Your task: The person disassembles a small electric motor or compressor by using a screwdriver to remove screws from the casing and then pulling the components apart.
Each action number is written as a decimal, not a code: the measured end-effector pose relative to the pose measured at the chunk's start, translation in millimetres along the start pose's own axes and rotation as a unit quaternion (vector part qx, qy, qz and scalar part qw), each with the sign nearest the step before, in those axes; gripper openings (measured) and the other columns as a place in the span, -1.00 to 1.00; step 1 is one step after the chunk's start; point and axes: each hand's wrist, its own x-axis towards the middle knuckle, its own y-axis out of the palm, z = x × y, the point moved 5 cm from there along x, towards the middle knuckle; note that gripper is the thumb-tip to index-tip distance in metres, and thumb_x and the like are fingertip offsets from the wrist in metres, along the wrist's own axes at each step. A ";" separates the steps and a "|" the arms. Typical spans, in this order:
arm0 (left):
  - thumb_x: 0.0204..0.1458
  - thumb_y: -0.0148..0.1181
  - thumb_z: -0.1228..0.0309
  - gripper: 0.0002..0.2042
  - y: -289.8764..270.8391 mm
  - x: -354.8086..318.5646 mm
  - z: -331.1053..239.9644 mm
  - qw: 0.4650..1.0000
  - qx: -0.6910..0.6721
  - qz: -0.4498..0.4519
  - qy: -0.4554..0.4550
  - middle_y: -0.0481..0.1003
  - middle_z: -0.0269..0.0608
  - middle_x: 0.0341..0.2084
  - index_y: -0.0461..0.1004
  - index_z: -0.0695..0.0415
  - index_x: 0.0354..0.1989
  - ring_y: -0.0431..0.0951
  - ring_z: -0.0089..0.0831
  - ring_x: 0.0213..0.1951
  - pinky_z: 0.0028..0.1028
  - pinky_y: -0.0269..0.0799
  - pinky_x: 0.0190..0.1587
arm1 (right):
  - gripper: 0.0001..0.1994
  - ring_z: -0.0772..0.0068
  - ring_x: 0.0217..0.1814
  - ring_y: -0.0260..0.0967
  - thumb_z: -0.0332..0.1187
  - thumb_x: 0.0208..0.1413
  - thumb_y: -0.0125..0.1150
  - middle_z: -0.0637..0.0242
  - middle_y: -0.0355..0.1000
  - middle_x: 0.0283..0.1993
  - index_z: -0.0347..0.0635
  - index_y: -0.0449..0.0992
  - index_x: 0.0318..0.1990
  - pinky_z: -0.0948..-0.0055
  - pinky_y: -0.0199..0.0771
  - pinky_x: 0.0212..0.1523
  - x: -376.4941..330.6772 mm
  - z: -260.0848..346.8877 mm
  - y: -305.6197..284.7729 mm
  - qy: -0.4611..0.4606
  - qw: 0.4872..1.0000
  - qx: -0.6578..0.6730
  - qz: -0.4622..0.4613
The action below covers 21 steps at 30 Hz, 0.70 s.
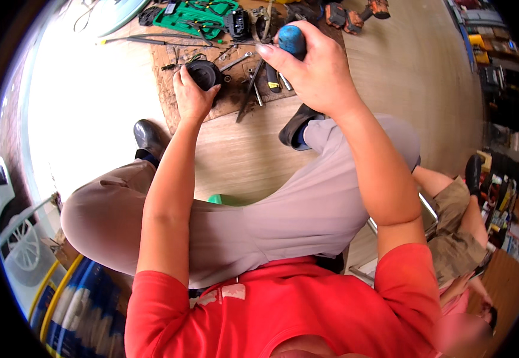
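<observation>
My left hand (192,100) is closed on the rim of a round black housing (204,75), thumb on its right side and fingers on its left. The housing rests low over a stained cardboard sheet (167,98). Up and to the right, my right hand (325,71) grips a screwdriver by its blue handle (292,39); the handle's rounded end faces up, and its tip is hard to make out among the clutter. Beside the housing lies a combination wrench (235,61). A dark flat bar (248,95) and a black-and-yellow handle (272,79) lie between my hands.
A green tool case (179,24) with pliers lies at the back. Orange-and-black power tools (355,22) sit at the back right. My shoes (148,136) flank the cardboard's near edge. Another person's leg (450,200) is at the right, near a crowded shelf.
</observation>
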 end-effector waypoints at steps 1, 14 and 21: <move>-0.28 0.63 0.19 0.06 -0.6 3.5 4.1 1.000 0.008 0.006 0.003 0.17 0.32 0.31 0.11 0.32 0.40 0.20 0.21 0.34 -0.12 0.18 0.39 | -0.63 0.57 -0.46 0.29 -0.08 0.12 0.46 0.41 0.40 -0.51 -0.21 0.50 -0.26 0.46 0.39 -0.35 1.7 0.1 1.9 0.011 1.000 -0.009 -0.012; -0.37 0.64 0.14 -0.07 0.6 39.7 -1.2 0.974 0.090 0.173 0.114 0.39 0.19 0.18 0.34 0.30 0.23 0.42 0.13 0.19 -0.11 0.40 0.23 | -0.56 0.12 -0.32 0.60 0.02 -0.12 0.51 0.04 0.61 -0.36 -0.24 0.60 -0.39 0.20 0.59 -0.20 3.5 -182.1 57.5 0.247 0.960 0.091 -0.099; -0.21 0.44 -0.24 -0.21 10.0 52.5 -7.1 0.950 0.262 0.169 0.007 0.62 0.31 -0.22 0.60 0.46 -0.25 0.64 0.12 -0.07 -0.10 0.53 0.01 | -0.56 0.40 -0.54 0.51 -0.48 -0.04 0.40 0.17 0.49 -0.38 -0.31 0.30 -0.06 0.38 0.59 -0.60 -89.4 -243.7 119.6 0.407 0.851 0.236 -0.234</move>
